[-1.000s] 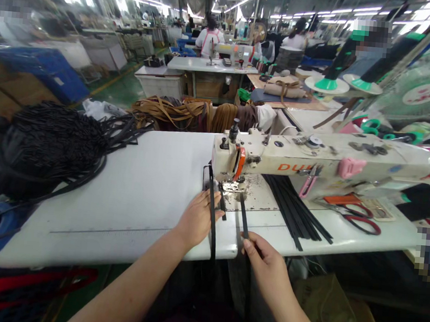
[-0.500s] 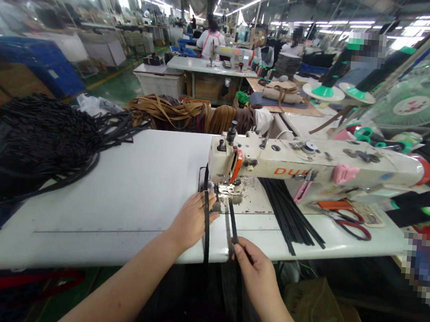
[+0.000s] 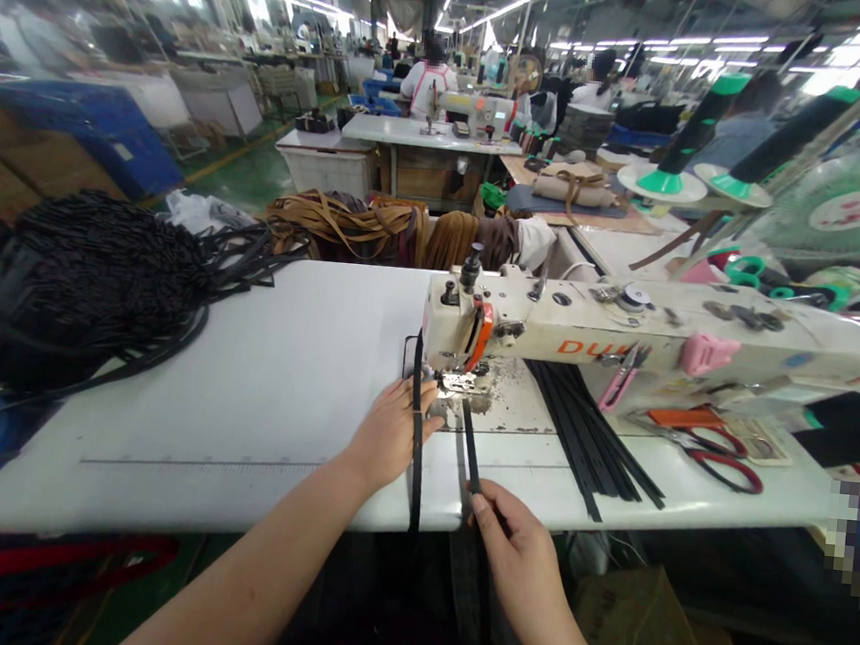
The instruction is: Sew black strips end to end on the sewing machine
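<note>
A white sewing machine (image 3: 550, 323) stands on a white table (image 3: 245, 377). Flat beside its needle plate, my left hand (image 3: 390, 434) has its fingers spread, and a black strap (image 3: 417, 452) runs over them and down past the front edge. My right hand (image 3: 509, 530) pinches a second narrow black strip (image 3: 471, 447) between thumb and fingers at the table's front edge. The far end of that strip reaches the presser foot area. Under the machine arm, several black strips (image 3: 589, 447) lie fanned out.
Red-handled scissors (image 3: 726, 459) lie at the right. A large black strap bundle (image 3: 93, 293) sits on the left. Brown straps (image 3: 348, 225) hang behind the table. Thread cones (image 3: 691, 135) and a green fan (image 3: 850, 209) stand right. A person (image 3: 427, 86) is farther back.
The whole view has shifted slightly, so things appear a little farther right. Both hands keep nearly the same positions relative to the machine and the straps.
</note>
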A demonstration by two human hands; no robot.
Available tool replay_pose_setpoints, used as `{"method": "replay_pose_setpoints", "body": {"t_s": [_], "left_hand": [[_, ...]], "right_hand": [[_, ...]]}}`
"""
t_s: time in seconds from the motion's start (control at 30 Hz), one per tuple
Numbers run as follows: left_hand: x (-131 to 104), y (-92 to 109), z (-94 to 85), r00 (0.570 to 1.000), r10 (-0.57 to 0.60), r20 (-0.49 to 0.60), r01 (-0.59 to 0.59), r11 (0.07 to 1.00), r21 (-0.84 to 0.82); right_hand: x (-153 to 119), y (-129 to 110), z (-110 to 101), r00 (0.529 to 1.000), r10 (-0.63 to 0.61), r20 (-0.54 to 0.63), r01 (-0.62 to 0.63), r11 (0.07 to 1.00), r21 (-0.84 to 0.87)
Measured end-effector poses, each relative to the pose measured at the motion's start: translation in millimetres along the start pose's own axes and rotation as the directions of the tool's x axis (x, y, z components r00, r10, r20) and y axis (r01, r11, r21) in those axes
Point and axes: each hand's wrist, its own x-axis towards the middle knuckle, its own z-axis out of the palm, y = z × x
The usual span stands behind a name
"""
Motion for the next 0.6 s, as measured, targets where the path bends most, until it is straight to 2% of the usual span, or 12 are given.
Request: {"method": "replay_pose_setpoints", "body": {"t_s": [0.37,0.5,0.6], "left_hand": [[2.8,-1.7,-0.5,1.000,-0.021,0.010,0.021,0.999,-0.043],[8.0,-15.1,4.0,0.999,-0.039,-0.031,0.032,0.982,-0.188],[22.2,-31.4,6.6,0.990,-0.121,-0.068,0.096,0.952,-0.291]], "right_hand": [[1.4,2.3,2.3,0.999,-0.016,-0.031,0.014,0.998,-0.053],[3.3,-1.3,3.5,0.998,-0.050,-0.032,0.047,0.995,-0.089],[7.4,-5.4,5.1,0.997,-0.072,-0.011,0.070,0.988,-0.135]]}}
